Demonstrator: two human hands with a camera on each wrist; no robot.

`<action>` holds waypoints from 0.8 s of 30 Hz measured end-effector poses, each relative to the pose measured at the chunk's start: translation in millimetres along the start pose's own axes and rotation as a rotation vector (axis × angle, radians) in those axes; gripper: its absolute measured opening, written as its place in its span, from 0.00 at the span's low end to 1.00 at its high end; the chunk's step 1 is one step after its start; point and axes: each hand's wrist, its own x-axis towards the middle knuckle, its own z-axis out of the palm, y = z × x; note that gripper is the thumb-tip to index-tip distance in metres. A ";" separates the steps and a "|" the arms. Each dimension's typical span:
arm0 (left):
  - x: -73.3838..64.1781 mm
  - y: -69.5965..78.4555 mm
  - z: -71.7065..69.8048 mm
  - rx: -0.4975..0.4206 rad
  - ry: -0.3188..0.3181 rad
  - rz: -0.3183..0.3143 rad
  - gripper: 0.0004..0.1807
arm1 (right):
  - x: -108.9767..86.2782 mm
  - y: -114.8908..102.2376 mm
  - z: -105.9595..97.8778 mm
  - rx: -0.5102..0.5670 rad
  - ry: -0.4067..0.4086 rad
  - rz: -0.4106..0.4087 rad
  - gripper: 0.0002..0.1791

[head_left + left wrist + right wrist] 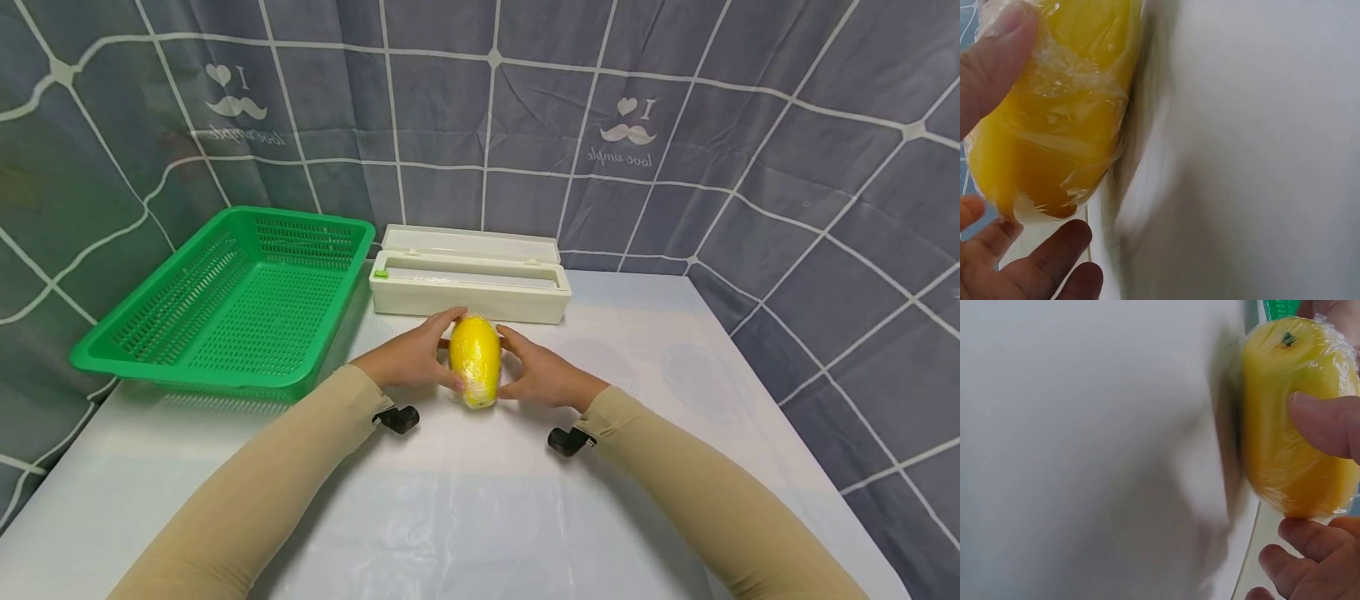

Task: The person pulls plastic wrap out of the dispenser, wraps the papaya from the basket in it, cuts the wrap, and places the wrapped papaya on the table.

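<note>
An oval yellow melon [476, 358], wrapped in shiny cling film, is between both hands near the middle of the table. My left hand [412, 354] holds its left side, thumb on the near part and fingers toward the far end. From the other side my right hand [546, 371] grips it with thumb and curved fingers. The left wrist view shows creased film on the melon [1060, 131] under the left thumb [1004, 56]. A small dark stem spot marks the end of the melon [1272, 425] in the right wrist view, where the right thumb [1325, 425] presses its surface.
Just behind the hands stands a white cling film dispenser [468, 302] with its lid [472, 242] raised, a film roll inside and a green slider [381, 273]. A green slotted basket [288, 379] sits at the left. Grey checked curtains [442, 100] border the white table [450, 517].
</note>
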 end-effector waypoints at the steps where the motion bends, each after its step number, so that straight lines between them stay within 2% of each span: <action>1: -0.3 -0.8 0.0 0.007 -0.003 -0.001 0.73 | -0.2 -0.3 -0.5 -0.009 0.003 -0.007 0.60; 4: -1.7 -1.9 -0.8 0.028 -0.017 -0.005 0.72 | -1.1 -1.3 -1.3 -0.043 0.012 -0.025 0.57; 8: -4.3 -1.4 -2.3 0.035 -0.029 -0.021 0.68 | -2.2 -3.2 -1.2 -0.034 0.018 -0.030 0.57; 17: -10.4 -3.9 -6.1 0.058 -0.055 -0.066 0.65 | -0.3 -3.1 1.0 -0.038 0.003 0.038 0.60; 20: -12.6 -4.3 -7.2 0.091 -0.042 -0.059 0.66 | 1.4 -1.3 1.5 -0.049 -0.030 0.065 0.59; 24: -14.7 -2.1 -7.7 0.130 0.006 -0.048 0.66 | 3.6 2.4 3.7 -0.054 -0.084 0.055 0.55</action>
